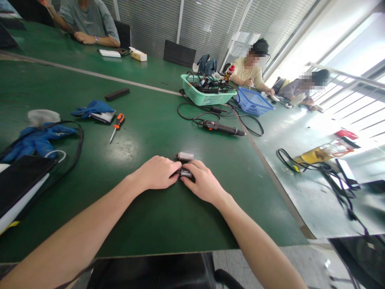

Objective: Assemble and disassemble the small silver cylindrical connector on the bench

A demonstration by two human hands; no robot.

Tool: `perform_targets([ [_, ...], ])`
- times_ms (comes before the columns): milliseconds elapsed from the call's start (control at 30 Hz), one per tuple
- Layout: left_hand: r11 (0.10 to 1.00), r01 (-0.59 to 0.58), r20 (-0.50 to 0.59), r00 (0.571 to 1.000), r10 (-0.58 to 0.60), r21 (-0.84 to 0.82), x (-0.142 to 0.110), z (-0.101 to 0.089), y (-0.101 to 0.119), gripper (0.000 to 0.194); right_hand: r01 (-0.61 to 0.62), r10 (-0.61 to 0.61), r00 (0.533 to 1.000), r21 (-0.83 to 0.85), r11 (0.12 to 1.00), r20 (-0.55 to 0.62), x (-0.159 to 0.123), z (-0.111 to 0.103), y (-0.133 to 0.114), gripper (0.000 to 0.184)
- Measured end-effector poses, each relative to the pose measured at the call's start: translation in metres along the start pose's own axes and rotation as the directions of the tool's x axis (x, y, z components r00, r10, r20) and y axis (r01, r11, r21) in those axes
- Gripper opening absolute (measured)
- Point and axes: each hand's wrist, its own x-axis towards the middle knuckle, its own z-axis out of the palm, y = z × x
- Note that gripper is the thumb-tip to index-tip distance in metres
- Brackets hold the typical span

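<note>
A long green-topped bench (144, 224) fills most of the view, and a co-worker in a dark cap (249, 68) sits at its far end. Near that co-worker stand a green plastic basket (207, 95) crammed with cables and tools and a blue plastic basket (255, 102). Closer in, a corded electric screwdriver (222, 128) lies on the bench among loops of black cable (192, 112), while blue rubber gloves (37, 141) and an orange-handled screwdriver (118, 122) lie further left. At the near edge, the left hand (155, 173) and right hand (204, 181) come together, fingers curled and fingertips almost meeting around a small metal cylinder (185, 173), which sits just above the bench surface between them. The hands are closing on it from either side rather than lying spread. Just beyond them lies a similar pale metal part (185, 156), close to the right hand's knuckles but apart from it. The cylinder looks stiff, compact and fairly heavy for its size, and its smooth metal may prove slippery. A fingertip pinch on its opposite sides would probably hold it best, though the fingers hide much of its shape.
</note>
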Motion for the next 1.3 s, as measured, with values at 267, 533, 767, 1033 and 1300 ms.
perform_targets([
  [267,1.0,-0.02,-0.007,1.0,0.02,-0.008,0.0003,0.0012,0.0009,0.021,-0.008,0.008,1.0,-0.006,1.0,0.005,0.0004,-0.0004,0.0002,0.023],
  [533,0.999,-0.043,-0.014,0.999,0.043,0.012,0.0003,0.0025,-0.0001,0.021,0.004,-0.004,1.0,-0.002,1.0,0.006,0.0004,-0.0006,0.001,0.02],
  [767,0.999,-0.035,0.002,0.999,0.035,0.026,0.0004,0.0012,-0.0007,0.02,-0.002,0.002,1.0,-0.007,1.0,0.012,0.0005,-0.0008,0.0012,0.02],
  [1033,0.999,-0.036,0.003,0.999,0.036,0.027,0.0002,0.0008,-0.0004,0.019,-0.008,0.008,1.0,-0.021,1.0,0.014,0.0004,0.0008,0.001,0.02],
  [1300,0.998,-0.049,-0.028,0.998,0.05,0.035,0.0,0.0032,-0.0014,0.018,-0.01,0.011,1.0,-0.011,1.0,0.024,0.0006,0.0,0.0013,0.021],
])
